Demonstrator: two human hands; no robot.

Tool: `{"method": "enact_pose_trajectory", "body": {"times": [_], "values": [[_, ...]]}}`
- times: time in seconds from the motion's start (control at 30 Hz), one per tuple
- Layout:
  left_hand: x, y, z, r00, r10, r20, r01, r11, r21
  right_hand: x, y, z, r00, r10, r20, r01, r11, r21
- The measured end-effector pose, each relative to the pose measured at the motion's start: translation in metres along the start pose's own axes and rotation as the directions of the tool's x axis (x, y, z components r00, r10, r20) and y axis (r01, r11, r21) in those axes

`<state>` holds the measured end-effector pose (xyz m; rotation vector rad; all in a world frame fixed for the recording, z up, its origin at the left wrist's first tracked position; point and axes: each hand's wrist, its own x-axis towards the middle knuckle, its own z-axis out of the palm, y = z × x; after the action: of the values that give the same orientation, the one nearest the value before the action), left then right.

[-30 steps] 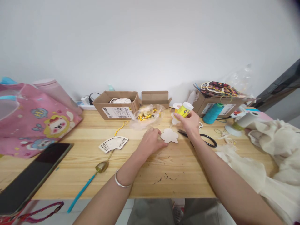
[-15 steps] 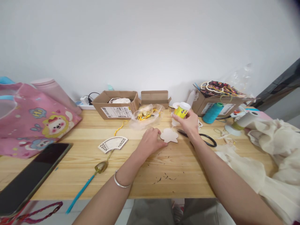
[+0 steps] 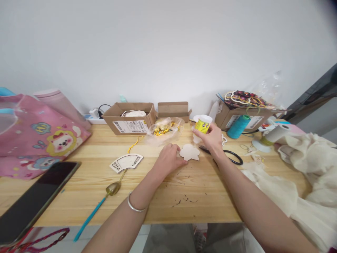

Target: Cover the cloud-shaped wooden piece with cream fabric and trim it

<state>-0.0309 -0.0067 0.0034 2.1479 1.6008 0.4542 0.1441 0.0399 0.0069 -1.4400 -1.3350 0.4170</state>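
Note:
My right hand is wrapped around a small yellow tub with a white top, held nearly upright above the table. A pale, flat flower-shaped cutout lies just below and to its left. At the left edge of that cutout, my left hand rests on the wood, thumb and fingers curled against the edge. Black-handled scissors lie beside my right wrist, partly hidden by it. Left of my left hand lies a fan-shaped wooden piece with a yellow cord, a bell-like metal part and a blue tassel.
Cardboard boxes stand along the wall, with a plastic bag of yellow cords before them. To the right are a teal thread cone and cream cloth. A phone and a pink bag occupy the left.
The yellow tub has shifted slightly left and tipped a little more upright in my right hand. My left hand and the flower-shaped cutout have stayed in place.

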Motion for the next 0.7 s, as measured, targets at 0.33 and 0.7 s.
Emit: {"method": "enact_pose_trajectory", "body": {"times": [0.33,0.7], "values": [[0.0010,-0.0009,0.0004,1.000,0.020,-0.006,-0.020,1.000,0.008,-0.0007,0.0043,0.0017,1.000,-0.018,0.003,0.018,0.999,-0.040],[0.0004,-0.0016,0.0014,1.000,0.025,-0.004,-0.025,1.000,0.005,-0.0014,0.0013,0.0028,0.997,-0.022,-0.077,0.026,0.999,0.043]]}}
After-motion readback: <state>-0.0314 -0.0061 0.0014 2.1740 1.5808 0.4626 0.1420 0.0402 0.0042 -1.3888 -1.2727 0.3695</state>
